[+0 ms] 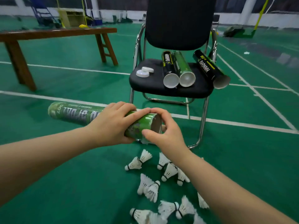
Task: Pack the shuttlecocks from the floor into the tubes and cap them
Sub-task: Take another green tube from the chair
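Observation:
A green tube (pixel 76 113) is held level above the floor, its open mouth facing right. My left hand (pixel 111 122) grips it near that mouth. My right hand (pixel 163 128) curls around the rim, thumb below and fingers on top; a bit of white feather shows under the mouth. Several white shuttlecocks (pixel 149 188) lie scattered on the green floor below my right forearm. On the chair seat lie a black tube (pixel 168 68), a green tube (pixel 182 68) and another black tube (pixel 210 70), all with open mouths, plus two white caps (pixel 144 72).
The black chair (pixel 176 21) with chrome legs stands just behind the held tube. A brown wooden bench (pixel 53 33) is at the back left. White court lines cross the green floor (pixel 72 159). Net posts and gear stand far back.

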Demonstrator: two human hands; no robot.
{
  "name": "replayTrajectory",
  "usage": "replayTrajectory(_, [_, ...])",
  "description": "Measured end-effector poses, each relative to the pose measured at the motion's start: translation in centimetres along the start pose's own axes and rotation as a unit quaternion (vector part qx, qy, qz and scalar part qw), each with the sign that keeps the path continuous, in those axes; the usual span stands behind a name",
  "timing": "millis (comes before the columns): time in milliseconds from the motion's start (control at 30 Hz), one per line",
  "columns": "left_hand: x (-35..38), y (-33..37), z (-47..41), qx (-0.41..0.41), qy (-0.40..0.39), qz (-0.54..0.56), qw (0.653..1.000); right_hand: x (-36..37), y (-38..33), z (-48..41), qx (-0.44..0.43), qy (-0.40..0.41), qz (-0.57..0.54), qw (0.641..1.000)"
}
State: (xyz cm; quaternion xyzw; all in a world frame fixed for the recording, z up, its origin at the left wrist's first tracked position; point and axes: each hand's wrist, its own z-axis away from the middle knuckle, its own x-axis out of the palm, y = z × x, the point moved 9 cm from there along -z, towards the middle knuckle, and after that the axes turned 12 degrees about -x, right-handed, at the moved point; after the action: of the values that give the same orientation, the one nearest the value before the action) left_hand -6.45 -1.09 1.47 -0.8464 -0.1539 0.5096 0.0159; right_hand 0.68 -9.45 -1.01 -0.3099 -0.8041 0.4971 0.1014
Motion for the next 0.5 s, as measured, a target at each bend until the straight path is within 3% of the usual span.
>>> replayTrajectory(233, [9.6,-1.3,6.1,-0.036,-0.167,0.034,0.985,4.9,10.7,3.4,0.176,-0.043,-0.095,0.979])
replayTrajectory(500, [20.8,-2.3,11.4,-0.059,-0.256,0.057,0.963,8.5,21.2,6.9,0.317,-0.064,-0.146,0.935])
